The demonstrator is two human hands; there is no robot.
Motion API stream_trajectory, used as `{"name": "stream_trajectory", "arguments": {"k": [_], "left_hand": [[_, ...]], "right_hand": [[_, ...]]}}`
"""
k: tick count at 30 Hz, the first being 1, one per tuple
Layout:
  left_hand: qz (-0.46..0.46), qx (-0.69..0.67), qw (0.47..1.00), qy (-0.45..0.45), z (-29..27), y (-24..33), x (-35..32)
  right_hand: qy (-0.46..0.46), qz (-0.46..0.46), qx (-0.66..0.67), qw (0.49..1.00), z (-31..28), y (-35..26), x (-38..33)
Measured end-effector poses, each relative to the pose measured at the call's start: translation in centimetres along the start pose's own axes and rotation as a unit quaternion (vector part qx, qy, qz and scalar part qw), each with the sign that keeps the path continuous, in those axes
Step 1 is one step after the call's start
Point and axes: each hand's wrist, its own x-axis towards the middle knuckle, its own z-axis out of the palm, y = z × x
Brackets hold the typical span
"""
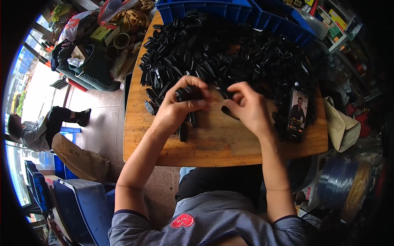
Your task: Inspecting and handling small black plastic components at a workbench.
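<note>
My left hand (171, 107) is closed around a small bundle of black plastic parts (185, 94), its thumb laid across them; the fingertips are blurred. Just to its right, my right hand (251, 107) has thumb and fingers pinched near a small dark piece (223, 92), smeared by motion. Both hands are raised over the wooden table (213, 143). A large heap of black plastic parts (197, 57) spreads across the far half of it. Below my left hand a loose black part (183, 133) lies on the wood, and another (229, 112) is under my right hand.
Blue crates (205, 9) stand at the table's far edge. A phone (297, 110) leans among parts at the right. Left of the table are a dark green basket (92, 69) and a seated person (37, 131). A wrapped coil (336, 180) sits at lower right.
</note>
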Motion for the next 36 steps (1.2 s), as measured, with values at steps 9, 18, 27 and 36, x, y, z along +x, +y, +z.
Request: {"name": "stream_trajectory", "arguments": {"k": [9, 18, 27, 36], "left_hand": [[0.195, 0.593, 0.773, -0.116, 3.4, -3.6, 0.4], [0.269, 0.587, 0.762, 0.051, 2.0, -1.7, 2.1], [0.236, 0.713, 0.649, -0.119, 3.2, -3.6, 5.0], [0.114, 0.422, 0.897, -0.071, 3.7, -1.2, 3.7]], "right_hand": [[-0.064, 0.215, 0.458, 0.86, -3.6, 2.0, -5.7], [0.057, 0.146, 0.537, 0.829, -3.2, 3.3, -4.6], [0.049, 0.131, 0.538, 0.831, -3.2, 3.3, -5.0], [0.074, 0.057, 0.585, 0.806, -2.1, 2.0, -5.0]]}}
